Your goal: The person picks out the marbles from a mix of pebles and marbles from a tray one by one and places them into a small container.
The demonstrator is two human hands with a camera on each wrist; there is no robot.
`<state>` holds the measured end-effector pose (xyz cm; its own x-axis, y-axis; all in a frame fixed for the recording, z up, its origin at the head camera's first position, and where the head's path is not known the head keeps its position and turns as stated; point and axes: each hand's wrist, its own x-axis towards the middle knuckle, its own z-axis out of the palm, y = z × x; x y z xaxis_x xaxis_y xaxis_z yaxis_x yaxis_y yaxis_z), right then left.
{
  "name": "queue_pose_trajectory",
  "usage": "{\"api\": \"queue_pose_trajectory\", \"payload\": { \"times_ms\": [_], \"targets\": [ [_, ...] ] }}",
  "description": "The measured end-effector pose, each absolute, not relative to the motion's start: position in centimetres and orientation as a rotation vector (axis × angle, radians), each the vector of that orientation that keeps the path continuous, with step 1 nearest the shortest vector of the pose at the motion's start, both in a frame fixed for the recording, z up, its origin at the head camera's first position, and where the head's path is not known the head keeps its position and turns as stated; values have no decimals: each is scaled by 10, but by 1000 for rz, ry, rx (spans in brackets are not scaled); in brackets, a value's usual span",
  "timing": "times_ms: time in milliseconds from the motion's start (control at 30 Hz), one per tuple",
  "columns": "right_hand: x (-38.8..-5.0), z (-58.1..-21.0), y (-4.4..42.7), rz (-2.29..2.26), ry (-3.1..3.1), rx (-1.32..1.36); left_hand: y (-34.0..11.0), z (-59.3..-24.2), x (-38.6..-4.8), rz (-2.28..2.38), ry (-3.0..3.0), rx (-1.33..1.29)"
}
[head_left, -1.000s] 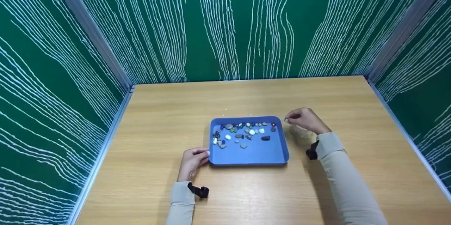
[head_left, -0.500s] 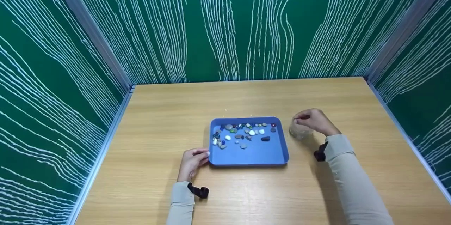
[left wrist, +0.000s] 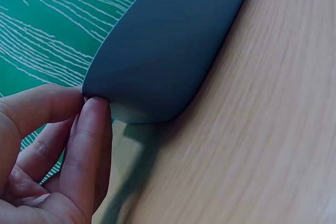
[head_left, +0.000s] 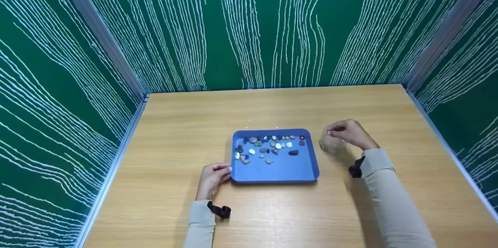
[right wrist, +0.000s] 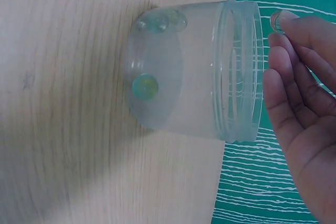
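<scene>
At its near left corner, the blue tray is held by my left hand, thumb and finger pinching the rim. The left wrist view shows that grip on the tray from outside. Pebbles and glass marbles lie in the tray, mostly toward its back and left. To the right of it stands a clear plastic jar. Over the jar's mouth, my right hand pinches a clear glass marble between thumb and fingertip. Inside the jar, several marbles rest at the bottom, one greenish-yellow marble apart from the others.
A wooden table carries everything. Tiny pale bits lie on it just behind the tray. Green panels with white wavy lines enclose the table at the back and both sides.
My right hand has moved right from beside the tray's far right corner to above the jar, then only slightly further. The left hand and tray have stayed in place.
</scene>
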<state>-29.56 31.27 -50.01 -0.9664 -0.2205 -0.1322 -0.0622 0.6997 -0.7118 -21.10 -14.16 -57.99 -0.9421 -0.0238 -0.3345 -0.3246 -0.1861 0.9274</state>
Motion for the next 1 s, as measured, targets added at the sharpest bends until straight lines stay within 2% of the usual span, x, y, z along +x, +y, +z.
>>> {"api": "queue_pose_trajectory", "payload": {
  "times_ms": [1000],
  "targets": [
    [-291, -499, 322, -1155, 2707, -143, -137, -577, -211, 2254, 1862, -495]
  ]
}}
